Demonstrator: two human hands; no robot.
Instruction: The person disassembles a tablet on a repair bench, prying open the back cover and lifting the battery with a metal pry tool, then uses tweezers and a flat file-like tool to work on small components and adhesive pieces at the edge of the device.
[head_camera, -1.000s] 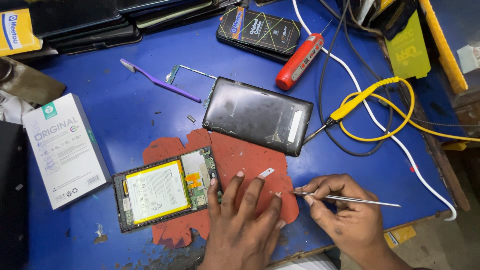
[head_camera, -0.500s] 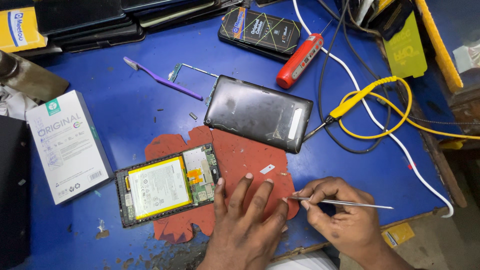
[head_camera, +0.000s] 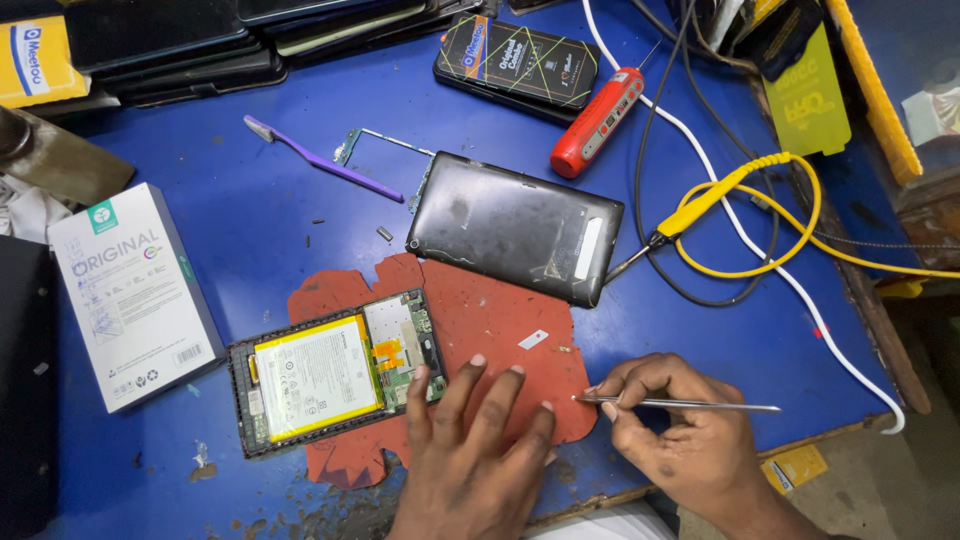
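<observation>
On a blue surface, an opened tablet lies partly on a red mat. The left hand rests flat, fingers spread, one fingertip touching the tablet's edge. The right hand pinches thin metal tweezers, tip over the mat's edge.

Blue worn workbench, bare floor btm right.

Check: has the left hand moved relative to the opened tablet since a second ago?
Yes. The left hand has slid left across the red mat; its fingers now touch the opened tablet's right edge.
</observation>
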